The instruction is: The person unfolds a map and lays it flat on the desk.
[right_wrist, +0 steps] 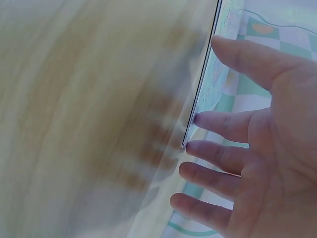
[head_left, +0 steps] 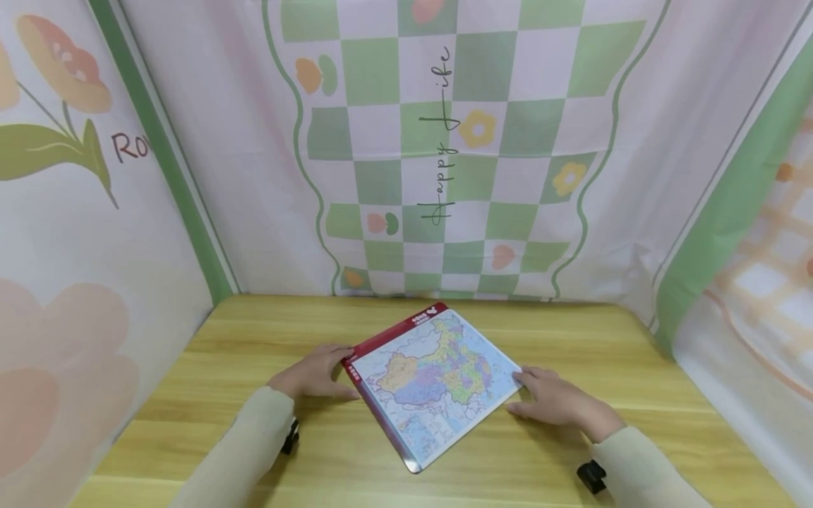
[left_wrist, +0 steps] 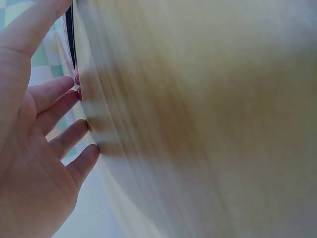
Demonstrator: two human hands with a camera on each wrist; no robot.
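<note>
Your pale sleeves (head_left: 233, 448) lead to left hand (head_left: 311, 374) and right hand (head_left: 554, 398), fingers outstretched, touching opposite corners of the map board (head_left: 432, 381) slanted between.

The China map board (head_left: 438, 381) shows pastel patches and a red band; the table (head_left: 254, 324) is yellow wood-grained, the backdrop cloth (head_left: 425, 134) green-and-white checked.

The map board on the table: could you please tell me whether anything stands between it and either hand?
Nothing visible stands in the way. In the head view, the left hand appears to touch the map board at its left corner, and the right hand at its right corner, with no other object between.
</note>
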